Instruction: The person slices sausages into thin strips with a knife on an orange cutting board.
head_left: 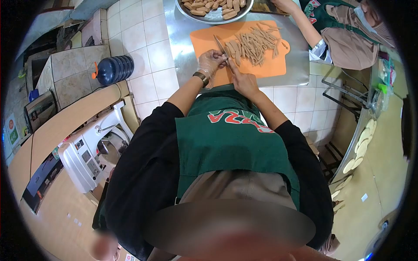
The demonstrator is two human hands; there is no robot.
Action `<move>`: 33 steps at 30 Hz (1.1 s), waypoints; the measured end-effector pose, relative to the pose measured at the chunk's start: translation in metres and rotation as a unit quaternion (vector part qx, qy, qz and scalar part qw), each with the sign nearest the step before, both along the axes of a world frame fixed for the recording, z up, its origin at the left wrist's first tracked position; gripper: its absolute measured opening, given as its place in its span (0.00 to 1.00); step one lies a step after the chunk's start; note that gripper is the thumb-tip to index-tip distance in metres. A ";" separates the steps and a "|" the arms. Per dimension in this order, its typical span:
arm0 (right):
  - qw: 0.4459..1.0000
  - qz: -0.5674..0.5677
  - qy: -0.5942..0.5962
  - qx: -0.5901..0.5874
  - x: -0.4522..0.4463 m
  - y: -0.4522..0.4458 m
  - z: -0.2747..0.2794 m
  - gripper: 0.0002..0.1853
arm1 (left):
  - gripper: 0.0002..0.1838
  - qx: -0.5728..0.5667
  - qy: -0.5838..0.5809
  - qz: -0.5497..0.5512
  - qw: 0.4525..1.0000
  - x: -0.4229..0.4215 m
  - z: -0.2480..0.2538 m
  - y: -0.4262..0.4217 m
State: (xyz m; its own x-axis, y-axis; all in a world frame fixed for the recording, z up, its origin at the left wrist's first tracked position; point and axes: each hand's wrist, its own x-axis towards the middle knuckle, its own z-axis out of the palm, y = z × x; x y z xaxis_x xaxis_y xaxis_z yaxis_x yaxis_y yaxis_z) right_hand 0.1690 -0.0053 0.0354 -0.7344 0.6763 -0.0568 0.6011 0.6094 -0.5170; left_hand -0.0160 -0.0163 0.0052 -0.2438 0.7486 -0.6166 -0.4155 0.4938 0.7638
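An orange cutting board (pixel 207 39) lies on the metal table. My right hand (pixel 246 82) grips a knife (pixel 219 43), its forefinger stretched along it and the blade pointing away from me. Close against the knife's left side is my left hand (pixel 211 62), in a clear plastic glove with a watch at the wrist. Its fingers are pinched together; what they hold, if anything, is hidden. To the right of the blade, thin brown sausage-like strips (pixel 259 45) form a loose pile, with a few wider slices (pixel 235 50) nearest the knife.
Beyond the board, a metal bowl (pixel 213 19) holds several short brown sausage-like pieces (pixel 209 5). Another person's hand (pixel 285 6) reaches over a dark tray (pixel 263 6) at the table's far right. A large water bottle (pixel 114 70) lies on the floor at left; a white mixer (pixel 89 152) stands behind.
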 end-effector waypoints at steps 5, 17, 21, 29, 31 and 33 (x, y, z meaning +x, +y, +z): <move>0.999 -0.020 -0.030 -0.021 0.015 -0.018 -0.001 0.43 | 0.12 0.005 0.038 0.007 0.999 0.004 0.003 -0.001; 1.000 -0.012 -0.024 -0.009 0.030 -0.002 0.015 0.40 | 0.13 0.040 0.330 -0.135 0.933 -0.015 0.009 -0.003; 0.999 -0.018 -0.023 -0.024 0.030 -0.001 0.022 0.41 | 0.10 0.150 0.558 -0.136 0.805 -0.027 0.051 0.019; 0.996 0.072 0.057 -0.017 0.037 -0.005 0.016 0.42 | 0.09 0.126 0.770 -0.174 0.601 -0.109 0.070 0.156; 0.993 0.077 0.087 0.004 0.035 0.000 0.015 0.43 | 0.07 -0.017 0.775 -0.322 0.543 -0.125 0.059 0.188; 0.995 0.093 -0.015 -0.023 0.034 0.007 0.014 0.44 | 0.08 -0.047 0.777 -0.350 0.521 -0.130 0.050 0.201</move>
